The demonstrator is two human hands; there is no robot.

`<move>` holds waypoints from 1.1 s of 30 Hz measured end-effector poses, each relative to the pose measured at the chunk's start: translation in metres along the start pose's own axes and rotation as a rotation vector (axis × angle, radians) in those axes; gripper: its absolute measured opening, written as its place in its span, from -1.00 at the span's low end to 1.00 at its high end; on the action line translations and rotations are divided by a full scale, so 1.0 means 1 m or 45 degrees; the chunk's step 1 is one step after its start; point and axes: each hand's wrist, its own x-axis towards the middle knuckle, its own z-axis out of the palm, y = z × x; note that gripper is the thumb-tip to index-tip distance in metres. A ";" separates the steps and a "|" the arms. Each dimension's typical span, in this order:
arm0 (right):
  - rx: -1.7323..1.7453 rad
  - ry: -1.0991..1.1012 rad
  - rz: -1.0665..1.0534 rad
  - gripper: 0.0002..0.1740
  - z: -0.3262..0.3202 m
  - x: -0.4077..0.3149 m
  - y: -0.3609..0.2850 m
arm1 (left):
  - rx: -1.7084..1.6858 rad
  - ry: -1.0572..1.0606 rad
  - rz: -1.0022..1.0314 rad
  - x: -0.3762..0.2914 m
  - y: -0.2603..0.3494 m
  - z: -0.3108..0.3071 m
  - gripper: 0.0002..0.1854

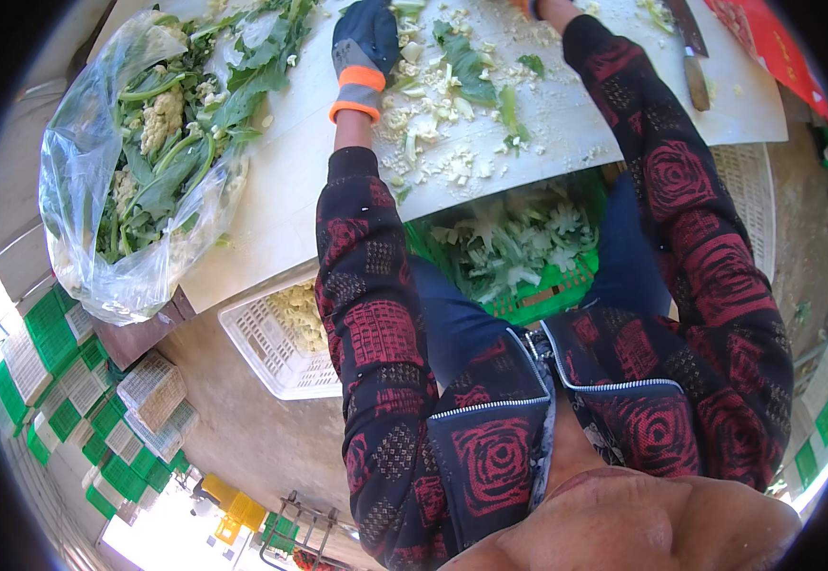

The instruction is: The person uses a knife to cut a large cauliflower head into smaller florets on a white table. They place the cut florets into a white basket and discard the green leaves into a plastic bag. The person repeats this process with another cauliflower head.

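My left hand [365, 44], in a dark work glove with an orange and grey cuff, is at the far part of a white tabletop [278, 171]. It is beside chopped cauliflower bits [428, 121]; its fingertips are hidden, so any hold cannot be told. Only the orange cuff and wrist of my right hand [528, 6] show at the top edge. Between my arms, cauliflower leaves [467, 68] lie among the crumbs. A clear plastic bag [71, 193] at the left holds cauliflower pieces [164, 121] and green leaves.
A cleaver [697, 78] with a wooden handle lies at the right, near a red sheet or bag [785, 50]. Beneath the table edge, a green crate [549, 300] contains leaf trimmings. A white crate [264, 357] holds florets. Stacked crates [100, 421] stand farther left.
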 end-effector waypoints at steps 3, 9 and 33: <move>0.096 -0.189 -0.148 -0.61 0.021 -0.040 -0.039 | -0.234 0.145 -0.048 -0.013 0.035 0.005 -0.66; 0.200 -0.292 -0.154 -0.57 -0.012 -0.130 -0.076 | -0.581 0.121 -0.350 -0.077 0.094 -0.024 -0.68; -0.040 -0.634 0.164 -0.37 0.009 -0.287 -0.086 | -0.261 -0.037 -0.469 -0.142 0.284 -0.052 -0.69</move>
